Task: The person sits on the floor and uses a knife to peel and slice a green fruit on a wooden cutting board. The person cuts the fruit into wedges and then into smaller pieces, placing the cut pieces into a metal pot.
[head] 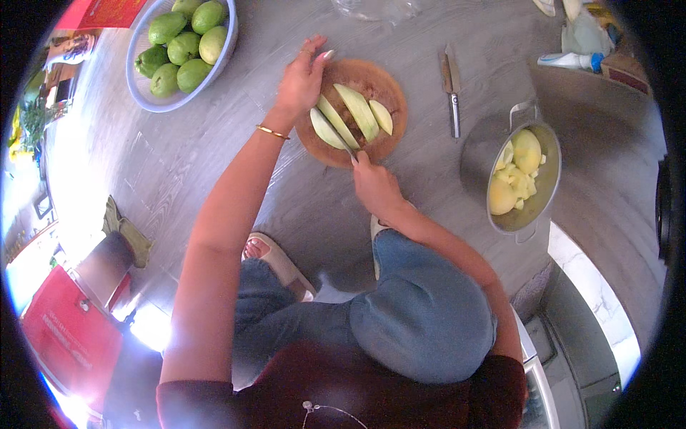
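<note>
A round wooden cutting board (396, 99) lies on the floor and bears several pale green slices of what looks like mango (356, 110). My right hand (375, 179) is closed round the handle of a knife (343, 140); its blade lies between two slices at the board's left. At the board's upper left edge, my left hand (301, 80) touches the end of a slice, thumb and fingers apart; whether it grips the slice is hidden. Peeled fruit and pale pieces (515, 182) lie in a metal pot (557, 161) to the right.
A lavender plastic basket (231, 43) of whole green fruit (183, 48) stands at the upper left. A peeler or second knife (453, 96) lies between board and pot. Clear plastic (375, 8) lies beyond the board. My sandalled feet (278, 263) are close below it.
</note>
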Available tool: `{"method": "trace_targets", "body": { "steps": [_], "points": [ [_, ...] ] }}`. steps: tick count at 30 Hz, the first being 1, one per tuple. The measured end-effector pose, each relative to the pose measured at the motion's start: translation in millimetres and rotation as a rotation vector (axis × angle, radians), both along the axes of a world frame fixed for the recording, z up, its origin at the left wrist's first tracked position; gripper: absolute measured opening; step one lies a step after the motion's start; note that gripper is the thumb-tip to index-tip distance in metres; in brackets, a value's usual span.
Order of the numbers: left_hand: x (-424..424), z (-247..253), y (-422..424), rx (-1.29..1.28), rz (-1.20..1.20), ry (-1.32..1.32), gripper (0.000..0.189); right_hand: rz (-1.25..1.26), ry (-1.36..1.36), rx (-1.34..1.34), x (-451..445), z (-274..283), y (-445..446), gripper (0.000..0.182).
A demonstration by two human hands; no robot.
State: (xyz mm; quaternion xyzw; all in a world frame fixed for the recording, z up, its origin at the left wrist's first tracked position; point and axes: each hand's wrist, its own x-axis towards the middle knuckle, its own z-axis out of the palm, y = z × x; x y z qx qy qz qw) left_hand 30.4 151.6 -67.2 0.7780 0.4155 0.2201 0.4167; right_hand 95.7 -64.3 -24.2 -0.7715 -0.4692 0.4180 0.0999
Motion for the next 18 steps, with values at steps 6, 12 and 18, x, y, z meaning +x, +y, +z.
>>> {"method": "trace_targets", "body": {
  "steps": [6, 12, 18],
  "points": [
    [20.1, 33.7, -3.2, -0.175, 0.025, 0.020, 0.038, -0.031, 0.021, 0.053, 14.1, 11.4, -4.3, 0.023],
    [-8.2, 52.7, -8.4, 0.025, 0.068, -0.153, 0.040, 0.041, 0.025, 0.106, 4.7, 36.1, -9.6, 0.021],
    [-14.7, 39.8, -16.7, -0.052, 0.117, -0.096, 0.038, 0.068, -0.021, 0.107, -0.9, 25.0, -13.9, 0.019]
  ]
}}
